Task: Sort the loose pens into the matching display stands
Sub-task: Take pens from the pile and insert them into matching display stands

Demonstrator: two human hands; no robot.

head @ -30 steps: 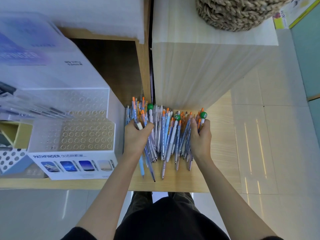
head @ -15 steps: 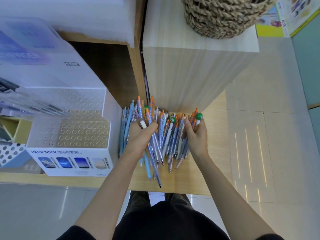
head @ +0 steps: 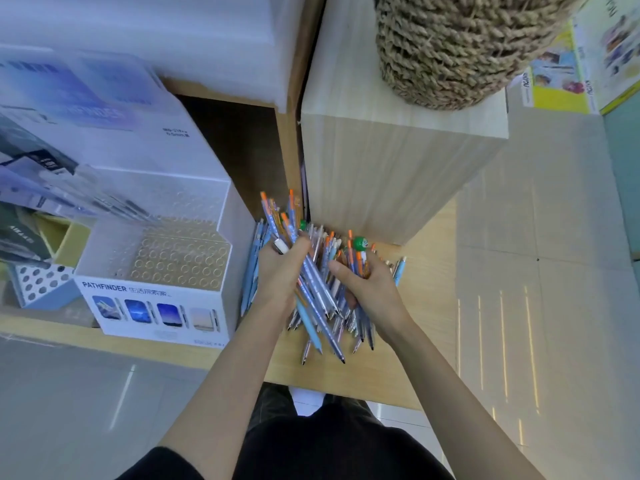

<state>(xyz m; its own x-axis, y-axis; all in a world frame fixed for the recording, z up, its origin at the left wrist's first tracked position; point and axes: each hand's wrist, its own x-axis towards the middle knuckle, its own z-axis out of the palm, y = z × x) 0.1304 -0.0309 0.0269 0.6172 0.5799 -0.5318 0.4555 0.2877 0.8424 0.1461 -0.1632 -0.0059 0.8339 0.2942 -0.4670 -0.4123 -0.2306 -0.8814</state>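
Though the desk carries the white PATHFINDER stand at left, its front holes look empty, so sorting seems barely begun. The pen pile lies just right of it, long axes near-to-far, tips mostly near. The left grip and right grip each curl round a bunch.

Pens partly overlapped, count unclear; basket top off-frame, perhaps wicker
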